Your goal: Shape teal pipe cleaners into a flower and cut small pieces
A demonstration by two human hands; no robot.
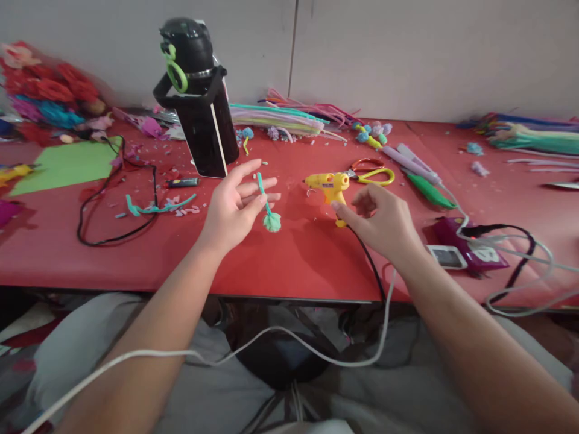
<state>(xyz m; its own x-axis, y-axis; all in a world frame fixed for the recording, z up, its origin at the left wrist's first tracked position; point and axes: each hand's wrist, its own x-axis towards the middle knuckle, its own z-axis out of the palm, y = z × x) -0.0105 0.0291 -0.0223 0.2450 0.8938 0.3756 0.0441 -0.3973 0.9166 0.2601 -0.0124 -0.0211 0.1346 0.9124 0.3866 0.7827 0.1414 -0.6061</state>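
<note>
My left hand [237, 208] pinches the stem of a small mint-green piece [272, 221] between thumb and fingers, its rounded fluffy end hanging down and its other fingers spread. A yellow glue gun [329, 185] is at the middle right, nozzle pointing left. My right hand [380, 217] is beside its handle, with the thumb at the grip and the fingers curled; whether it holds the gun is hard to tell. Red- and yellow-handled scissors [371, 173] lie just behind the glue gun.
A black bottle in a carrier [203, 120] stands at the back left. Pipe cleaners [289, 120] lie along the wall. A green sheet [72, 163] and black cable [82, 208] are at left; a purple box [484, 253] is at right. A white cable [283, 330] crosses my lap.
</note>
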